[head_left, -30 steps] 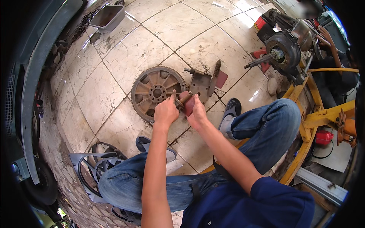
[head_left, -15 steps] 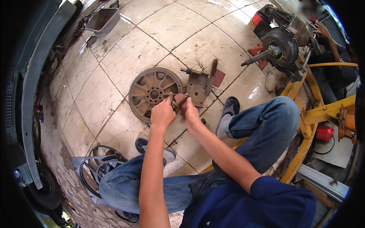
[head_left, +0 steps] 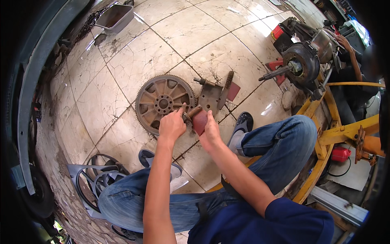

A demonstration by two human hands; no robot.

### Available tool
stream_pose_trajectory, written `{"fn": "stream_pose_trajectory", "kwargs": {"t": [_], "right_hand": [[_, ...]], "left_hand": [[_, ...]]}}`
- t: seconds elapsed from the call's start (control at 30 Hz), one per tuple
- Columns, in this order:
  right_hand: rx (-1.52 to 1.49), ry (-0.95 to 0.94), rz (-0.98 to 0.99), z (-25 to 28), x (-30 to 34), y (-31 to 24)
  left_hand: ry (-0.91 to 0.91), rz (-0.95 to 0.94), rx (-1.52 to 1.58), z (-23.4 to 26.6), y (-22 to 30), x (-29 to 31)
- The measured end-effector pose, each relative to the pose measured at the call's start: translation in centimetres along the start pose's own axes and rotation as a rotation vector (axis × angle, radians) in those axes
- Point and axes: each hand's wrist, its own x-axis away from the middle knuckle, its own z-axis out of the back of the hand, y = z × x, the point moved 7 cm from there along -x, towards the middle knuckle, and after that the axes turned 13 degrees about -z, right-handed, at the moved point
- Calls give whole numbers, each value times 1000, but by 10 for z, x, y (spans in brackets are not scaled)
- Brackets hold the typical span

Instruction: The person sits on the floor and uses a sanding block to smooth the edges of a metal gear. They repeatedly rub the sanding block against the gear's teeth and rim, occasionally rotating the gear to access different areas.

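Note:
My left hand (head_left: 172,127) is closed around the near end of a short brownish metal pin (head_left: 196,110), its index finger pointing out over the flywheel. A ring-like part shows at that end of the pin. In my right hand (head_left: 211,132) is a piece of red sandpaper (head_left: 200,123), lying against the fingers beside the pin; whether it touches the pin I cannot tell. Under and beyond my left hand lies the toothed flywheel (head_left: 163,91) on the floor. To its right rest a metal plate (head_left: 209,97), a wire brush (head_left: 226,90) and another red sandpaper sheet (head_left: 233,92).
Tiled floor (head_left: 118,77) surrounds the parts. An axle with a brake drum (head_left: 298,59) stands at the far right, where another person's hand (head_left: 344,42) touches it. A yellow frame (head_left: 337,134) is right of my knee. A fan shroud (head_left: 85,183) lies left; a grey tub (head_left: 115,19) stands far left.
My right hand has turned and drawn a little away from the pin, showing more of the sandpaper's red face. My left hand still grips the pin. The view has shifted slightly.

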Motion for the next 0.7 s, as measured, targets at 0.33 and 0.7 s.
{"fn": "stream_pose_trajectory", "kwargs": {"t": [0.33,0.7], "right_hand": [[163,41,45,2,-1,5],[917,320,605,-7,39,-62]], "left_hand": [[116,-67,-43,1,2,-3],[-10,1,-79,-1,3,1]]}}
